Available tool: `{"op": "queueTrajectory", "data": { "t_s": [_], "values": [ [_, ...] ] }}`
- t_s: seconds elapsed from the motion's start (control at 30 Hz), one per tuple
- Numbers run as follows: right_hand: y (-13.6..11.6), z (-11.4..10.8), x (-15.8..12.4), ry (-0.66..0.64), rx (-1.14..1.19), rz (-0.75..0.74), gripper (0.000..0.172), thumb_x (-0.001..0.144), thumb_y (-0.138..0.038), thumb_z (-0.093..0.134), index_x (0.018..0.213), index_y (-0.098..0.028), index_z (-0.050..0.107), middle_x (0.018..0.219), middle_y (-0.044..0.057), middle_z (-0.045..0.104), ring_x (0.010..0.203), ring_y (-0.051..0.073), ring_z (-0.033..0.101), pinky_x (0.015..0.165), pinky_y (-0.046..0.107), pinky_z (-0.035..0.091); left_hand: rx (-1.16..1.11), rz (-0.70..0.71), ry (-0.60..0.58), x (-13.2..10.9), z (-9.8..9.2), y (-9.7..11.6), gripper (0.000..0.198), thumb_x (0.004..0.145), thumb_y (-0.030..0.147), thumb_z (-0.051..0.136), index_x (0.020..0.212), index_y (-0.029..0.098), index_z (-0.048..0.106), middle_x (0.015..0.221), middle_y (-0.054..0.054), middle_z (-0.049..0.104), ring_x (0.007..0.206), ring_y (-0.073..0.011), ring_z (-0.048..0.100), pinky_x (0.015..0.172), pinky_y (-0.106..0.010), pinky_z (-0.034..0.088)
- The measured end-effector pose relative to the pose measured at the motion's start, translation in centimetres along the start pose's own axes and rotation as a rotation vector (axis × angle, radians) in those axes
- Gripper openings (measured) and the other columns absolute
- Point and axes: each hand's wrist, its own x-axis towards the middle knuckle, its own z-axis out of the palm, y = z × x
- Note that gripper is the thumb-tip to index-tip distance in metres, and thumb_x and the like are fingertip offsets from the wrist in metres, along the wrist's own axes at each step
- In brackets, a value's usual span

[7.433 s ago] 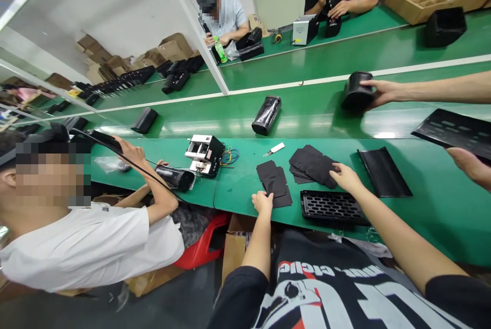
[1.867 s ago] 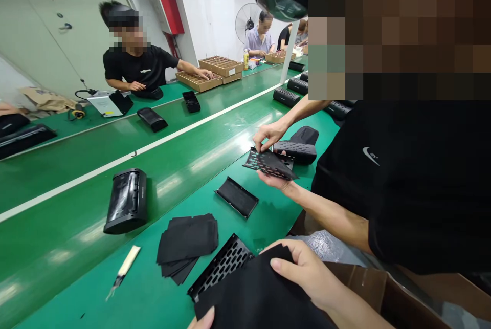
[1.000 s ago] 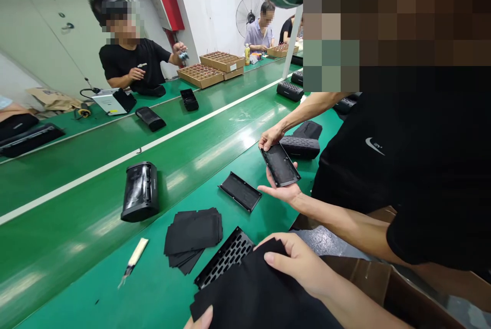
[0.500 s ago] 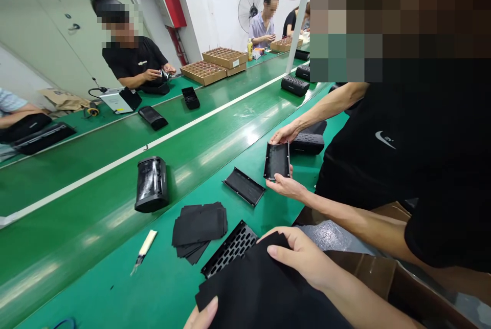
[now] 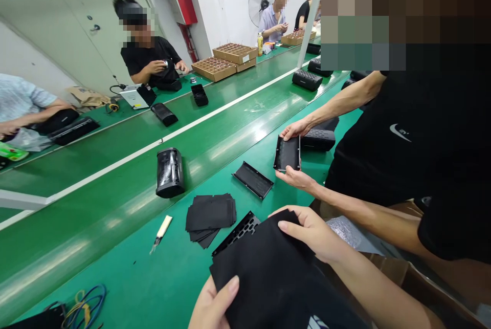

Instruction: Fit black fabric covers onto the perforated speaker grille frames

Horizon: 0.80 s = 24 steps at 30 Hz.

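Observation:
A black fabric sheet is held between both my hands just above the near edge of the green bench. My left hand pinches its lower left corner, thumb on top. My right hand grips its upper right edge, fingers curled over it. Under the sheet lies a black perforated grille panel, partly covered. A stack of black fabric pieces rests just left of the grille.
A co-worker on my right holds a black panel in both hands. Another black tray, a small knife, a black speaker body on the conveyor and coloured wires lie nearby. Other people work across the belt.
My left hand has come up into view, with its thumb on the sheet's corner. The view has swung left, and the speaker body has travelled right along the conveyor. The co-worker has turned his panel upright.

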Motion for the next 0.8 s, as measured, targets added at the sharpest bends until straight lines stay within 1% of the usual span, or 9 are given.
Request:
{"op": "queueTrajectory", "data": {
  "t_s": [0.07, 0.13, 0.27, 0.4, 0.57, 0.67, 0.8],
  "values": [
    [-0.4, 0.0, 0.0, 0.013, -0.024, -0.018, 0.029, 0.069, -0.032, 0.065, 0.093, -0.016, 0.064, 0.083, 0.005, 0.066, 0.075, 0.016, 0.062, 0.068, 0.027, 0.049, 0.015, 0.015, -0.005, -0.6, 0.6, 0.2, 0.063, 0.062, 0.007, 0.067, 0.122, 0.019, 0.048, 0.096, -0.010, 0.067, 0.095, -0.0285, 0.058, 0.089, -0.040, 0.044],
    [-1.0, 0.1, -0.2, 0.020, -0.027, -0.016, 0.031, 0.069, -0.032, 0.064, 0.096, -0.016, 0.063, 0.083, 0.005, 0.067, 0.075, 0.017, 0.063, 0.068, 0.028, 0.050, 0.013, 0.038, -0.057, -1.2, 0.9, 0.5, 0.059, 0.065, 0.009, 0.065, 0.121, 0.018, 0.048, 0.098, -0.011, 0.066, 0.094, -0.0270, 0.059, 0.090, -0.039, 0.044],
    [-2.1, 0.3, -0.6, -0.002, 0.003, 0.024, 0.031, 0.071, -0.031, 0.063, 0.098, -0.016, 0.063, 0.081, 0.006, 0.067, 0.071, 0.017, 0.063, 0.066, 0.028, 0.051, -0.016, 0.049, -0.195, -1.8, 0.6, 1.2, 0.043, 0.074, 0.012, 0.056, 0.116, 0.017, 0.053, 0.102, -0.010, 0.065, 0.097, -0.0234, 0.058, 0.094, -0.036, 0.040],
    [-2.5, 0.3, -0.7, -0.028, -0.006, 0.023, 0.030, 0.072, -0.031, 0.062, 0.099, -0.016, 0.063, 0.085, 0.008, 0.067, 0.075, 0.019, 0.064, 0.066, 0.029, 0.051, -0.015, 0.077, -0.270, -1.9, 0.2, 1.4, 0.037, 0.076, 0.011, 0.053, 0.113, 0.016, 0.056, 0.103, -0.009, 0.065, 0.098, -0.0228, 0.058, 0.095, -0.035, 0.039],
    [-2.5, 0.2, -0.8, -0.027, 0.012, 0.039, 0.034, 0.071, -0.030, 0.063, 0.103, -0.018, 0.062, 0.087, 0.008, 0.067, 0.075, 0.018, 0.064, 0.065, 0.028, 0.052, -0.014, 0.096, -0.302, -2.2, 0.0, 1.4, 0.039, 0.074, 0.009, 0.053, 0.113, 0.015, 0.055, 0.099, -0.009, 0.066, 0.098, -0.0229, 0.058, 0.092, -0.034, 0.041],
    [-2.6, 0.2, -0.9, -0.007, 0.036, 0.053, 0.032, 0.070, -0.030, 0.065, 0.100, -0.019, 0.063, 0.086, 0.007, 0.068, 0.075, 0.019, 0.064, 0.065, 0.028, 0.052, -0.026, 0.111, -0.297, -2.3, -0.3, 1.3, 0.037, 0.074, 0.010, 0.053, 0.110, 0.015, 0.057, 0.096, -0.008, 0.067, 0.097, -0.0221, 0.058, 0.093, -0.034, 0.040],
    [-2.8, 0.3, -1.0, -0.006, 0.041, 0.062, 0.030, 0.068, -0.030, 0.065, 0.095, -0.018, 0.064, 0.088, 0.007, 0.067, 0.079, 0.021, 0.064, 0.068, 0.031, 0.052, -0.045, 0.101, -0.310, -2.2, -0.7, 1.2, 0.031, 0.077, 0.015, 0.050, 0.106, 0.017, 0.059, 0.094, -0.006, 0.068, 0.100, -0.0218, 0.057, 0.095, -0.035, 0.038]
  ]
}}
